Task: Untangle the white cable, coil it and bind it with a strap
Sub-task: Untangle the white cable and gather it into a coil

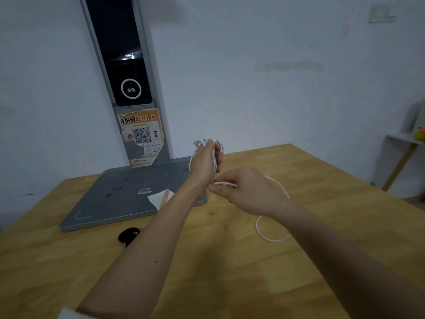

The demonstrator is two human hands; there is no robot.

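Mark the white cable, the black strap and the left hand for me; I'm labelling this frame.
white cable (pixel 264 233): head view, loose loop on table.
black strap (pixel 127 234): head view, its middle.
left hand (pixel 203 165): head view, back of hand.

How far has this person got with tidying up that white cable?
About midway, by the look of it. Several loops of the white cable are already gathered in the raised left hand. The right hand pinches the next stretch near the left wrist, feeding it in. A loose length lies curled on the wooden table, yet to be wound. The black strap lies unused on the table, so binding is not done.
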